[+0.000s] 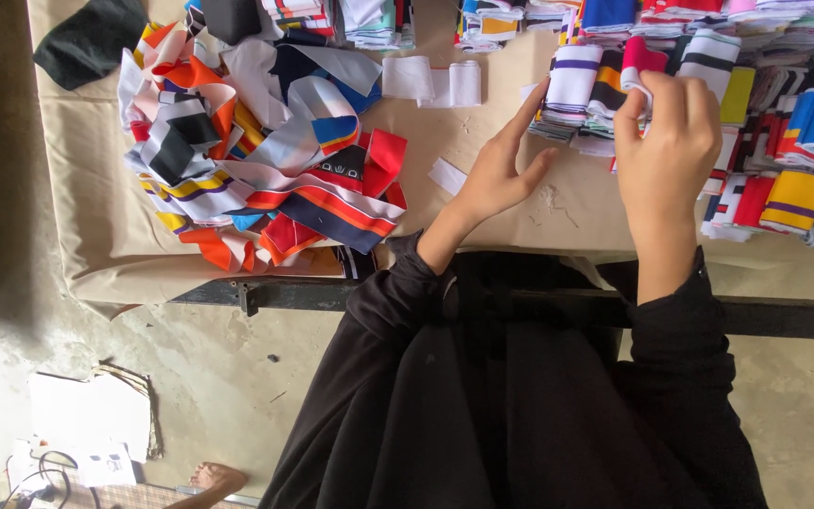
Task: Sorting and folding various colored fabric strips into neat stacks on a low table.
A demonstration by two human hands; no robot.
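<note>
Head view: looking straight down at a tan cloth-covered surface with fabric pieces all over it, and the person's black sleeves coming in from the bottom.
Right hand: the right hand is curled, thumb and fingers pinched closed on a pink and white folded strip, at the near edge of the folded stacks.
Left hand: the left hand is open and loose, holding nothing; its index finger stretches up and touches the side of a white and purple striped stack.
Held strip: it sits just above the right-hand fingers, between the purple striped stack and a white and black striped stack.
Loose pile: a big messy heap of ribbed strips in orange, navy, white, yellow and red, on the left of the surface, well apart from both hands.
Small bits: a little white scrap lies just beside the left wrist, and some white folded pieces lie further up.
Far right: folded yellow, red and blue pieces are stacked by the right forearm.
Floor: pale concrete below the surface's edge, with papers at bottom left.
</note>
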